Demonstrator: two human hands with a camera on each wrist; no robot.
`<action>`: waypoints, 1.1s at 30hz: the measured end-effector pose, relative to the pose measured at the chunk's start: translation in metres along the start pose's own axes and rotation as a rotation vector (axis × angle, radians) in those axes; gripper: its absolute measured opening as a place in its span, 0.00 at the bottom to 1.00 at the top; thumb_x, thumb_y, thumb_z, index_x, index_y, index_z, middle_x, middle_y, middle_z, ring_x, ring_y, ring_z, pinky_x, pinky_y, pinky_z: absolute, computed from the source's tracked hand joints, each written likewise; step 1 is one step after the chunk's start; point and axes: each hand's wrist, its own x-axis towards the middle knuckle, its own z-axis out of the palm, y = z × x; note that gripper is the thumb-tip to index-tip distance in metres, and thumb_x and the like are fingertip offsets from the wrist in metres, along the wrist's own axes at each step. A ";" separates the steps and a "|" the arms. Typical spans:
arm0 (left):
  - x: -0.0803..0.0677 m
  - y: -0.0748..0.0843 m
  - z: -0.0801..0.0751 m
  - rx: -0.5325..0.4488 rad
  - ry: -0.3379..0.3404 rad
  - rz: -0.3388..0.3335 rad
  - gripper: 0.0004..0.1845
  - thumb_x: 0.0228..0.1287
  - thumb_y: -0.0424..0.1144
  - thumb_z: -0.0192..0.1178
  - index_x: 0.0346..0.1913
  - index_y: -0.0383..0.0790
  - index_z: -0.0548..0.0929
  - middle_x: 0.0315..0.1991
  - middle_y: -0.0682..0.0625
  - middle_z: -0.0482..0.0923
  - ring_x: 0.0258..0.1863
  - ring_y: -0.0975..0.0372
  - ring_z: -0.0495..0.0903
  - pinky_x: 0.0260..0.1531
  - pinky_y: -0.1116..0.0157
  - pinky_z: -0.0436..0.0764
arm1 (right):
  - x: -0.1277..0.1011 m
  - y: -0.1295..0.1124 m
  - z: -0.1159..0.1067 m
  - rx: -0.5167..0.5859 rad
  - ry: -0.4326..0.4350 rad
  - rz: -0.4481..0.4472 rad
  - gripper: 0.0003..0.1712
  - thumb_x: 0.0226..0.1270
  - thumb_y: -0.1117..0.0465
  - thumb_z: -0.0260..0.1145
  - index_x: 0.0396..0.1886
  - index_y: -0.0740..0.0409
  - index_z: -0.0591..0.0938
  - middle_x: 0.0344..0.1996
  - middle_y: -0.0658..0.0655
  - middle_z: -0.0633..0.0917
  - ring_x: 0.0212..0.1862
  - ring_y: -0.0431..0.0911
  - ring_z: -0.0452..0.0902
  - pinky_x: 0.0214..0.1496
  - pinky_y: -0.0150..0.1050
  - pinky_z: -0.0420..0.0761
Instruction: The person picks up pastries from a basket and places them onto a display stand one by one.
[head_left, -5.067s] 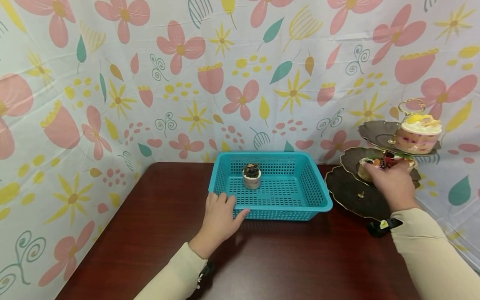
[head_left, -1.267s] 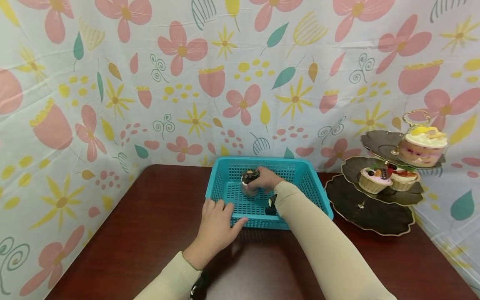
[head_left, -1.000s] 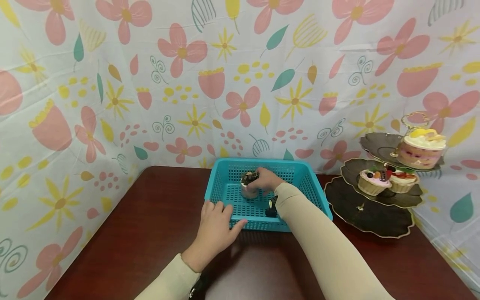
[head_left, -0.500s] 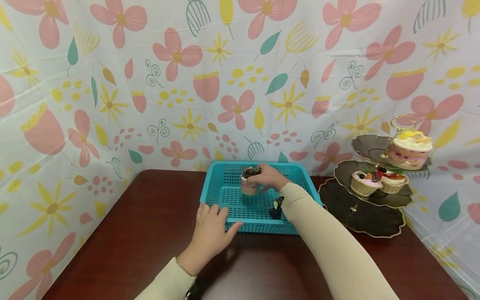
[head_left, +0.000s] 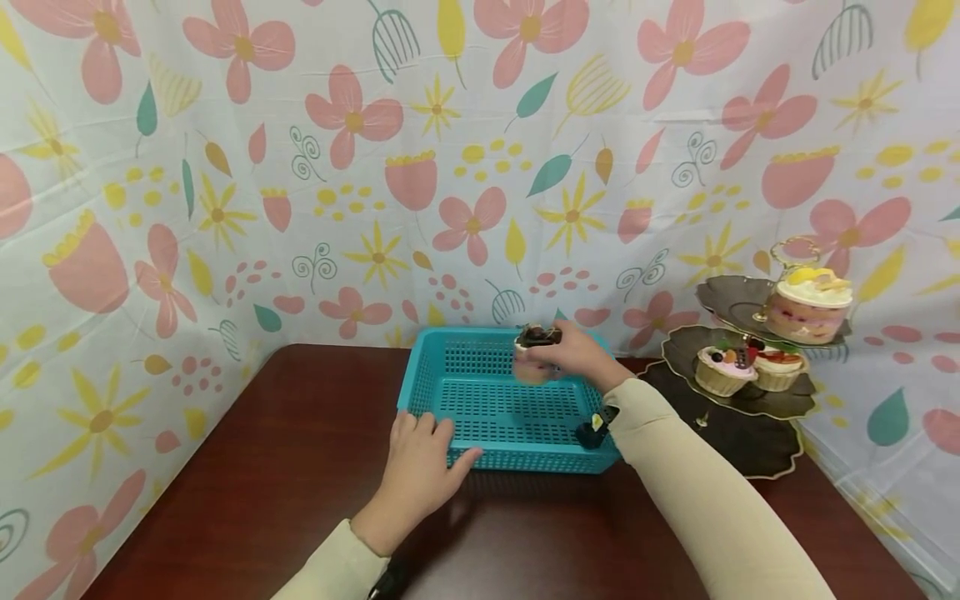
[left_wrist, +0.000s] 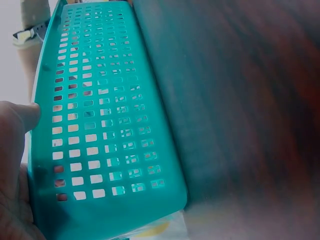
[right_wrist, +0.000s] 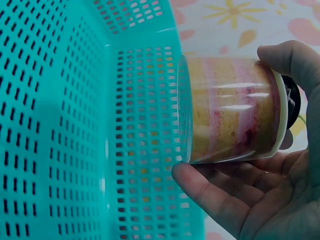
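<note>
In the head view my right hand [head_left: 581, 354] grips a clear cup of layered cake [head_left: 531, 367] with a dark chocolate topping. The cup is raised over the right half of a turquoise plastic basket [head_left: 408, 383]. From the right wrist, the thumb [right_wrist: 287, 57] and fingers [right_wrist: 210, 195] wrap the cup [right_wrist: 230, 107] from two sides, and pink and yellow layers show through its wall. My left hand [head_left: 416, 467] holds the basket's front left corner, fingers over the rim. In the left wrist view the thumb [left_wrist: 31, 115] lies at the rim of the perforated wall [left_wrist: 100, 135].
A three-tier dark stand with gold edges [head_left: 757, 450] stands right of the basket. A larger cake cup [head_left: 810, 308] sits on its top tier, two fruit tarts [head_left: 723, 372] on the middle one. The brown table [head_left: 300, 433] meets a flowered cloth [head_left: 472, 167] behind.
Earlier my right hand was at the tarts on the stand, then took hold of the cake cup inside the basket. The cup has risen and moved right. My left hand stays at the rim.
</note>
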 end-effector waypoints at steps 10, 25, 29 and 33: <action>-0.001 0.000 0.000 0.001 -0.005 0.004 0.25 0.67 0.64 0.60 0.34 0.43 0.75 0.32 0.47 0.71 0.43 0.47 0.68 0.65 0.37 0.62 | -0.038 0.002 -0.024 -0.101 0.094 0.000 0.47 0.60 0.40 0.73 0.70 0.60 0.66 0.56 0.67 0.78 0.55 0.59 0.77 0.54 0.53 0.78; 0.000 0.002 0.001 0.006 0.006 0.009 0.25 0.67 0.64 0.60 0.35 0.43 0.75 0.31 0.48 0.70 0.43 0.47 0.69 0.65 0.37 0.62 | -0.116 0.032 -0.049 -0.159 0.200 -0.031 0.34 0.63 0.46 0.74 0.56 0.63 0.70 0.49 0.65 0.79 0.47 0.55 0.77 0.44 0.47 0.78; 0.000 0.001 0.001 0.006 0.016 0.016 0.25 0.67 0.64 0.60 0.33 0.43 0.73 0.30 0.48 0.69 0.42 0.47 0.69 0.65 0.37 0.62 | -0.134 0.040 -0.055 -0.187 0.226 -0.028 0.36 0.63 0.46 0.74 0.59 0.63 0.69 0.51 0.66 0.79 0.50 0.57 0.77 0.46 0.49 0.77; -0.001 0.001 0.001 0.011 0.020 0.019 0.25 0.67 0.64 0.61 0.32 0.44 0.73 0.30 0.49 0.68 0.41 0.48 0.68 0.65 0.37 0.63 | -0.152 0.044 -0.058 -0.206 0.244 -0.043 0.36 0.63 0.48 0.74 0.59 0.64 0.69 0.51 0.66 0.80 0.50 0.57 0.77 0.48 0.51 0.77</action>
